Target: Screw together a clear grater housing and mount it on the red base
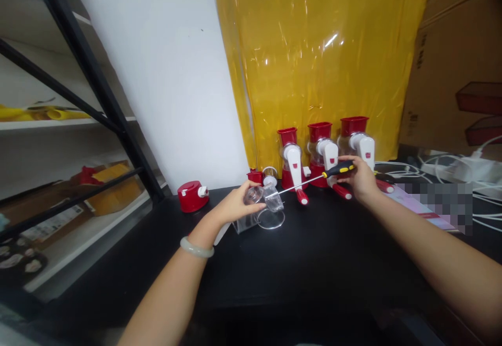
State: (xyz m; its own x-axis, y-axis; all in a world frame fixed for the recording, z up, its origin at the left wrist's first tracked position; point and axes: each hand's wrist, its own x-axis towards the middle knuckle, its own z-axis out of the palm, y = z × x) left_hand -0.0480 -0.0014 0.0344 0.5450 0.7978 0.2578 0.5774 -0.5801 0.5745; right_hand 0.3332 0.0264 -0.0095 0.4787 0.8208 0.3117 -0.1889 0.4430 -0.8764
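The left grip pinches a clear plastic housing above the black counter, a red base lying well off to its left. The right grip is closed around the handle of a screwdriver, whose shaft reaches the housing, with red-and-white grinders just behind.

Red graters stand on a black table.

Open black tabletop in front, three red-and-white grinders behind.
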